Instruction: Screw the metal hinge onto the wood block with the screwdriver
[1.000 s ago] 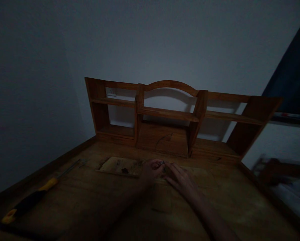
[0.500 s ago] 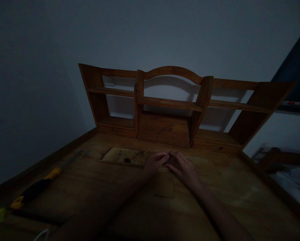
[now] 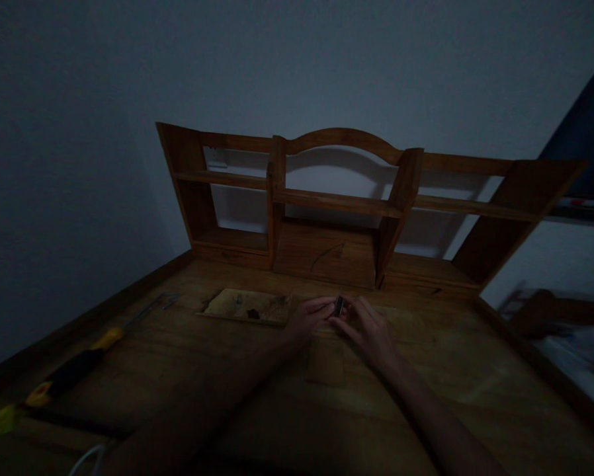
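Both my hands meet over the middle of the wooden desk, their fingers closed around a small dark rectangular piece (image 3: 338, 306) with a pale edge. My left hand (image 3: 304, 320) grips it from the left. On its other side, the fingertips of my right hand (image 3: 369, 327) pinch it. The room is dim, so I cannot make out what kind of thing it is. Just left of my left hand lies a thin, worn wooden board (image 3: 237, 306) with a dark spot. A flat, square-cornered piece (image 3: 325, 361) lies below my hands.
A wooden shelf unit (image 3: 337, 201) stands along the back of the desk (image 3: 456, 370). At the left lies a tool with a yellow and black handle (image 3: 76, 367) and a thin metal shaft, near small bent metal pieces (image 3: 172, 301). A white cable (image 3: 91, 456) curls at the front left.
The small dark piece has been turned between my fingers, and more of its face and pale edge now shows. My hands stay in nearly the same place.
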`<state>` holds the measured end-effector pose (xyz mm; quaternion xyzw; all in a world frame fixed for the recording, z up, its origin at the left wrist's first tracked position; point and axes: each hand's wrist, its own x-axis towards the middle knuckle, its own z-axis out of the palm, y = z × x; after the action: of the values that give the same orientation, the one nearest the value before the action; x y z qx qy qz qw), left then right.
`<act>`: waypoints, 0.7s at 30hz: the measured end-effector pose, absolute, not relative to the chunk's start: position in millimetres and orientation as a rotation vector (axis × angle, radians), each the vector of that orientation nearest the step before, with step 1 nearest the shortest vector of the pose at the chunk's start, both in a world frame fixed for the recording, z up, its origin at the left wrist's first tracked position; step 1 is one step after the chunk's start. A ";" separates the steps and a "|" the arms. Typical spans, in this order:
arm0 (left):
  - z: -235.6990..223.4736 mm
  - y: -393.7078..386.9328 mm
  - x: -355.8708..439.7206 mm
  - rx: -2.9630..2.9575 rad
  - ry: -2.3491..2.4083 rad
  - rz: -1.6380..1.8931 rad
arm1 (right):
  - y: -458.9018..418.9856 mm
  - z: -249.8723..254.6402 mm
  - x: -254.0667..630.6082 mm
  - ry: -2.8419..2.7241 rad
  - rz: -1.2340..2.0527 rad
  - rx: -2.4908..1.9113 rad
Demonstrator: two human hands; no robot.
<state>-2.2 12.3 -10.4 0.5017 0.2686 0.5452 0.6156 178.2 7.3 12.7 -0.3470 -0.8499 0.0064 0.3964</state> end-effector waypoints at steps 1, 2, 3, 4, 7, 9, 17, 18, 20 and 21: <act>-9.6 11.9 -2.3 1.148 0.616 1.252 | 6.9 13.2 178.2 -2.153 0.015 -0.876; -8.7 11.4 -2.4 1.147 0.614 1.249 | 6.5 13.7 178.0 -2.152 0.014 -0.874; -7.8 10.8 -2.4 1.150 0.614 1.250 | 6.1 14.2 177.9 -2.150 0.015 -0.873; -7.1 10.3 -2.2 1.150 0.613 1.254 | 5.8 14.6 177.8 -2.146 0.017 -0.872; -6.1 9.1 -1.3 1.130 0.606 1.262 | 5.5 15.4 178.1 -2.140 0.016 -0.878; -6.2 8.8 -0.5 1.108 0.593 1.256 | 5.5 15.8 178.8 -2.142 0.013 -0.874; -5.6 9.6 -1.2 1.091 0.609 1.230 | 4.6 18.2 180.7 -2.150 0.069 -0.873; -6.2 10.2 -1.5 1.087 0.613 1.235 | 4.5 18.5 180.7 -2.153 0.077 -0.870; -8.1 11.8 -2.0 1.084 0.623 1.249 | 4.3 19.2 180.5 -2.159 0.081 -0.861; -9.3 12.7 -2.1 1.089 0.628 1.255 | 4.2 19.4 180.4 -2.160 0.075 -0.859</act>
<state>-2.1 12.7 -9.3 0.4757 0.2744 0.5481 0.6309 180.4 4.2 19.4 -0.3389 -0.8526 0.0294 0.3967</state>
